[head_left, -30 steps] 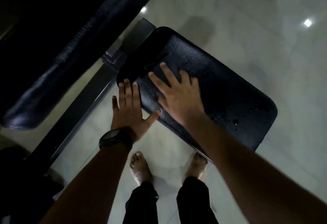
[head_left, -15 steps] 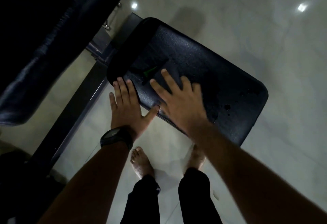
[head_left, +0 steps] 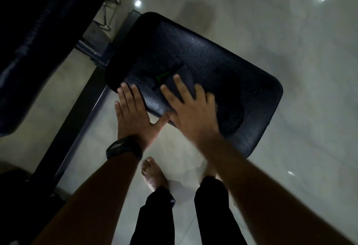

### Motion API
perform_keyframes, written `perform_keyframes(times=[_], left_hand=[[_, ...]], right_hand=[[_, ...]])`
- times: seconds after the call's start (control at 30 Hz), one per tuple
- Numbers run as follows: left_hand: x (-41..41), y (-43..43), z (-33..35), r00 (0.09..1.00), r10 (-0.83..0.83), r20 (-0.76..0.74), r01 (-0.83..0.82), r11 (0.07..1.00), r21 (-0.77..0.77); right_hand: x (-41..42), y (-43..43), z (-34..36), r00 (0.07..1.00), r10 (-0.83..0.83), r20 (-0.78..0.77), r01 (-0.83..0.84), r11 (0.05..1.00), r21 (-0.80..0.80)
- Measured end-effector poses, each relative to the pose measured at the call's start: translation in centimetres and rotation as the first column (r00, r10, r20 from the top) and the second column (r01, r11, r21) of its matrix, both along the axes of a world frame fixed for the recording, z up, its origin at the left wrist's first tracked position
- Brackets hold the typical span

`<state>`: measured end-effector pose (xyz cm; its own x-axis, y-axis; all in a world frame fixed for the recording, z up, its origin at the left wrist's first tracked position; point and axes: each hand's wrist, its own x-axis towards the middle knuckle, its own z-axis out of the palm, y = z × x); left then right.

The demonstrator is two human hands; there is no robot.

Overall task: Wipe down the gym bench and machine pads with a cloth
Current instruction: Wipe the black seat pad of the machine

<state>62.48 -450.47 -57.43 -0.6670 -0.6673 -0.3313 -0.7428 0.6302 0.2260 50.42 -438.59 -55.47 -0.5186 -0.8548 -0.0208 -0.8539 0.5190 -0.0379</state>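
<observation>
A black padded gym bench seat [head_left: 203, 51] lies crosswise in front of me, its textured top speckled with wet drops. My right hand [head_left: 191, 113] presses flat, fingers spread, on a dark cloth [head_left: 184, 78] with a small green mark; the cloth pokes out past my fingertips and bulges out darkly to the right of my palm. My left hand [head_left: 131, 113] rests flat and empty on the seat's near left edge, thumb stretched toward the right hand. A black watch [head_left: 124, 148] is on that wrist.
A long dark backrest pad [head_left: 38, 51] runs along the upper left. A dark metal frame beam [head_left: 77, 128] slants down under it. Metal brackets [head_left: 106, 18] show near the seat's far end. My bare feet [head_left: 153, 173] stand on glossy pale floor tiles [head_left: 290, 31].
My right hand has slid the cloth a little along the seat away from its left end, and more cloth shows beyond the fingers. My left hand stays on the near edge.
</observation>
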Motion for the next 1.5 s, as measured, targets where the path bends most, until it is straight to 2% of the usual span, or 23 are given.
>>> perform_keyframes(times=[0.03, 0.1, 0.17, 0.23, 0.27, 0.33, 0.43, 0.53, 0.6, 0.67, 0.7, 0.77, 0.87, 0.97, 1.03, 1.07, 1.13, 1.2, 1.23, 1.3, 1.33, 1.4, 1.5], left_hand=[[0.0, -0.1, 0.0, 1.0, 0.007, -0.009, -0.007, 1.0, -0.001], [0.1, -0.2, -0.2, 1.0, 0.015, -0.016, -0.015, 1.0, 0.007], [0.1, -0.2, -0.3, 1.0, 0.011, -0.002, -0.011, 1.0, 0.011], [0.0, -0.2, -0.1, 1.0, 0.016, 0.007, -0.016, 1.0, 0.014], [-0.1, -0.1, 0.0, 1.0, 0.023, 0.009, -0.023, 1.0, 0.012], [-0.3, 0.2, 0.0, 0.999, 0.036, 0.017, -0.036, 0.999, 0.002], [-0.5, 0.8, 0.1, 0.998, 0.043, 0.05, -0.044, 0.999, 0.001], [-0.6, 1.3, 0.2, 0.999, 0.044, 0.014, -0.044, 0.999, 0.004], [-0.5, 1.5, 0.3, 0.999, 0.042, -0.014, -0.042, 0.999, 0.005], [-0.5, 1.8, 0.3, 0.999, 0.029, -0.022, -0.029, 1.0, 0.002], [-0.6, 2.0, 0.3, 0.999, 0.021, -0.024, -0.021, 1.0, 0.001], [-0.8, 2.6, 0.3, 0.999, 0.02, -0.033, -0.02, 1.0, 0.008], [-1.1, 3.1, 0.4, 1.0, 0.025, -0.018, -0.025, 1.0, 0.011], [-1.1, 3.2, 0.4, 1.0, 0.02, 0.014, -0.019, 0.999, -0.026], [-1.3, 3.5, 0.4, 0.999, 0.037, -0.01, -0.037, 0.999, -0.013], [-1.4, 3.8, 0.4, 0.999, 0.035, -0.024, -0.035, 0.999, -0.004], [-1.5, 4.1, 0.4, 0.999, 0.025, -0.037, -0.025, 1.0, 0.002], [-1.6, 4.3, 0.4, 0.999, 0.022, -0.027, -0.022, 1.0, 0.004], [-1.6, 4.4, 0.4, 0.999, 0.025, -0.026, -0.025, 1.0, 0.0], [-1.7, 4.7, 0.4, 0.999, 0.035, -0.039, -0.035, 0.999, -0.005], [-1.8, 4.8, 0.4, 0.998, 0.04, -0.043, -0.04, 0.999, -0.004], [-2.0, 5.1, 0.4, 0.998, 0.046, -0.035, -0.046, 0.999, -0.004], [-2.3, 5.5, 0.4, 0.998, 0.048, -0.03, -0.049, 0.999, -0.022]], right_hand=[[-1.9, 0.2, 0.0, 0.999, 0.035, -0.007, -0.035, 0.998, 0.055], [-4.3, 1.4, -0.2, 0.978, -0.205, 0.026, 0.203, 0.977, 0.06], [-4.1, 2.8, -0.2, 0.804, -0.593, 0.037, 0.594, 0.804, -0.029], [-0.8, 3.3, -0.2, 0.66, -0.751, 0.004, 0.75, 0.659, -0.057], [1.4, 3.4, -0.1, 0.654, -0.757, 0.017, 0.757, 0.652, -0.042], [5.5, 3.0, 0.3, 0.73, -0.678, 0.088, 0.682, 0.732, -0.017], [6.3, 1.9, 0.1, 0.919, -0.368, 0.139, 0.378, 0.925, -0.05], [0.6, 2.5, 0.0, 0.995, -0.085, 0.044, 0.084, 0.996, 0.018], [-1.9, 4.2, -0.1, 0.96, -0.279, 0.042, 0.276, 0.96, 0.049], [-1.8, 5.7, 0.0, 0.774, -0.631, 0.059, 0.632, 0.775, -0.001], [-0.7, 6.0, 0.1, 0.681, -0.731, 0.051, 0.732, 0.681, -0.02], [2.3, 5.8, 0.3, 0.623, -0.78, 0.056, 0.782, 0.624, 0.002], [5.8, 4.3, 0.7, 0.739, -0.659, 0.138, 0.664, 0.748, 0.013], [3.6, 3.1, 0.4, 0.954, -0.274, 0.124, 0.28, 0.96, -0.03], [-0.3, 3.3, 0.1, 0.997, -0.068, 0.037, 0.067, 0.997, 0.027], [-1.9, 3.8, 0.1, 0.997, -0.076, 0.023, 0.075, 0.996, 0.055], [-3.4, 5.5, 0.1, 0.938, -0.344, 0.038, 0.342, 0.938, 0.054], [-2.4, 7.3, 0.4, 0.742, -0.669, 0.045, 0.67, 0.743, 0.005], [-1.0, 7.8, 0.4, 0.654, -0.756, 0.034, 0.756, 0.654, -0.017], [2.2, 7.8, 0.5, 0.569, -0.82, 0.059, 0.822, 0.57, -0.008], [3.7, 7.4, 0.6, 0.567, -0.817, 0.104, 0.821, 0.571, 0.008], [5.7, 6.0, 0.8, 0.646, -0.744, 0.167, 0.753, 0.658, 0.016], [4.2, 4.7, 0.5, 0.896, -0.415, 0.158, 0.421, 0.907, -0.005]])
